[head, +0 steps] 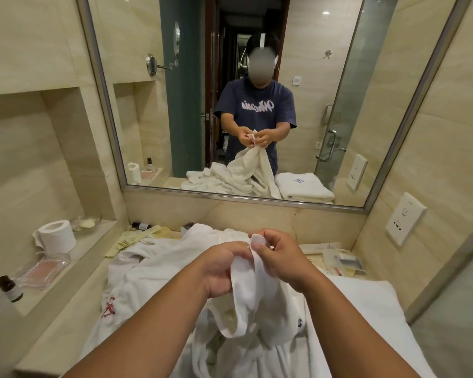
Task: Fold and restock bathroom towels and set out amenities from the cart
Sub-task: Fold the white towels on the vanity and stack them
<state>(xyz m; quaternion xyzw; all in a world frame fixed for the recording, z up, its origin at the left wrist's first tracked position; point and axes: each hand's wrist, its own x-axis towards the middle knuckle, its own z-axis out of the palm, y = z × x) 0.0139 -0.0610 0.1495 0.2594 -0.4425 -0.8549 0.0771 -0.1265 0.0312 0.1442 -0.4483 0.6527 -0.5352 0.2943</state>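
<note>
White towel (246, 293) at lower centre, its lower end lost in a crumpled white heap (153, 268) that hides most of the surface (55, 336), is gripped by the curled left hand (219, 271) and pinched at a corner by the right hand (281, 257), with small packets (342, 261) at right hard to make out.

The plain white terry towel (246, 290) at centre has a yellowish tinge along its hem. The crumpled white cotton towels (153, 268) beneath carry a red stitched emblem (108, 309); a small dark blue emblem (300, 321) shows on white cloth nearby. The folded thick bath towel (366, 309) is white. The polished stone surface (66, 331) is beige with faint paler veining. The paper roll (58, 236) is white, the clear plastic tray (43, 271) tinted pink, the small glass bottle (10, 289) dark brown with a pale label, and the flat paper packets (131, 238) pale yellow with dark print.
</note>
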